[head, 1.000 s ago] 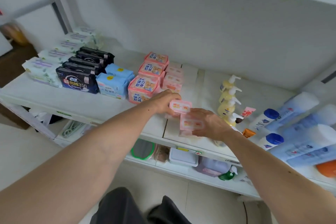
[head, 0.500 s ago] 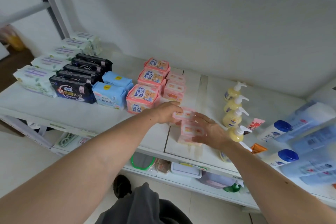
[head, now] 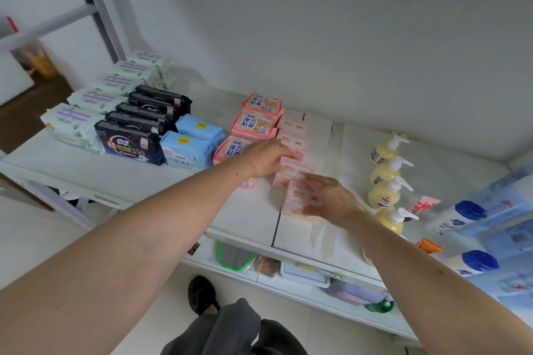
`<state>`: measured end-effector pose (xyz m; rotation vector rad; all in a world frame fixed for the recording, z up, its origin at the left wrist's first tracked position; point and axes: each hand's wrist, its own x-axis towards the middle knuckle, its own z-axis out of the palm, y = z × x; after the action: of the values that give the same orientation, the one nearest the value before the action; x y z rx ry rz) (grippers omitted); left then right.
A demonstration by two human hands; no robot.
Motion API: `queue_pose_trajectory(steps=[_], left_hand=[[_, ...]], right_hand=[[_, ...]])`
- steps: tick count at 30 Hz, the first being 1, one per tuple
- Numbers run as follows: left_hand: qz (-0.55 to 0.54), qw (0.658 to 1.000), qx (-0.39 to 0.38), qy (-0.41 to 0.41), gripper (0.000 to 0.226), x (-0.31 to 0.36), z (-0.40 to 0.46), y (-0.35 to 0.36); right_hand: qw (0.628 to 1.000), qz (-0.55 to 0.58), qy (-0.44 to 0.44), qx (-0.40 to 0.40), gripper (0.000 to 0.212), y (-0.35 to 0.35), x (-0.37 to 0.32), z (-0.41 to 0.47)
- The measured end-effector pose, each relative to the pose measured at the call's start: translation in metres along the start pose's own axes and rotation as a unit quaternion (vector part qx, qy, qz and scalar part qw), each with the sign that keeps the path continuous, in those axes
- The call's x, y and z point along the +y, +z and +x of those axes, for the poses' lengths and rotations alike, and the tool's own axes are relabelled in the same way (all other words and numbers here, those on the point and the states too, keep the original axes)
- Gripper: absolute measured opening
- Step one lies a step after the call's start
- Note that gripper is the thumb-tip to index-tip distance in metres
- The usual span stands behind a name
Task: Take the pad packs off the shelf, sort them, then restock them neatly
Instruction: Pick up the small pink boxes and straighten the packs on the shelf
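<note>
On the white shelf (head: 291, 228), the left hand (head: 266, 157) pinched a small pink pad pack (head: 297, 166) in its grip. At its 5 o'clock, the right hand (head: 331, 199), fingers spread, pressed the nearest small pink pack (head: 301, 194). Pump soap bottles (head: 385, 170) stood at 3 o'clock.

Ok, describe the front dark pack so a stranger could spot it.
On the white shelf, go to the left end. A row of dark packs runs front to back there; take the front dark pack, the only one showing a moon and "350".
</note>
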<state>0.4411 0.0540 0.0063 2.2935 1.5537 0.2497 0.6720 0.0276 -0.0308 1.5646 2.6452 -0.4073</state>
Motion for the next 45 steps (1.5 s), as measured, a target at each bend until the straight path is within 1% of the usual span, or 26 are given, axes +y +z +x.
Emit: queue_pose_trajectory(steps=[2, 7, 12, 15, 18, 21, 24, 26, 27, 29, 31, 34, 38, 45], left_hand=[[0.007, 1.0, 0.008, -0.014, 0.032, -0.007, 0.0, -0.008], [0.027, 0.998, 0.026, -0.044, 0.039, -0.023, 0.001, -0.021], [0.015, 0.999, 0.01, -0.043, 0.041, -0.033, 0.004, -0.021], [0.018, 0.999, 0.002, -0.042, 0.041, -0.036, 0.006, -0.023], [0.016, 0.999, 0.007, -0.038, 0.04, -0.038, 0.007, -0.024], [0.011, 0.999, 0.006, -0.035, 0.039, -0.04, 0.009, -0.022], [0.01, 0.999, -0.003, -0.034, 0.039, -0.04, 0.01, -0.021], [0.015, 0.999, -0.006, -0.032, 0.039, -0.041, 0.01, -0.02], [0.016, 0.999, -0.005, -0.032, 0.039, -0.042, 0.01, -0.019], [0.018, 0.999, -0.006, -0.032, 0.04, -0.043, 0.011, -0.019], [0.017, 0.999, -0.009, -0.029, 0.04, -0.045, 0.011, -0.019], [0.018, 0.999, -0.021, -0.028, 0.041, -0.047, 0.01, -0.021], [0.025, 0.998, -0.034, -0.039, 0.043, -0.051, 0.009, -0.021], [0.014, 0.997, -0.056, -0.05, 0.045, -0.056, 0.01, -0.018]], right_hand=[[1.0, -0.025, -0.004, 0.003, 0.087, -0.004, -0.007, 0.009], [0.998, -0.051, -0.037, 0.0, 0.087, -0.014, -0.019, 0.029], [0.996, -0.072, -0.054, 0.016, 0.088, -0.008, -0.019, 0.042], [0.993, -0.074, -0.085, 0.035, 0.088, -0.004, -0.015, 0.043], [0.982, -0.074, -0.146, 0.091, 0.078, -0.001, -0.011, 0.042], [0.973, -0.061, -0.175, 0.138, 0.065, 0.004, -0.014, 0.048], [0.973, -0.039, -0.168, 0.152, 0.059, 0.004, -0.024, 0.056], [0.978, -0.038, -0.154, 0.137, 0.06, 0.004, -0.029, 0.06], [0.982, -0.033, -0.141, 0.118, 0.062, 0.004, -0.031, 0.061], [0.989, -0.033, -0.118, 0.079, 0.075, 0.006, -0.032, 0.063], [0.993, -0.037, -0.092, 0.061, 0.085, 0.008, -0.03, 0.064], [0.996, -0.051, -0.067, 0.033, 0.083, 0.01, -0.027, 0.063], [0.994, -0.072, -0.067, 0.048, 0.082, 0.006, -0.029, 0.069], [0.994, -0.084, -0.038, 0.051, 0.089, 0.004, -0.031, 0.075]])
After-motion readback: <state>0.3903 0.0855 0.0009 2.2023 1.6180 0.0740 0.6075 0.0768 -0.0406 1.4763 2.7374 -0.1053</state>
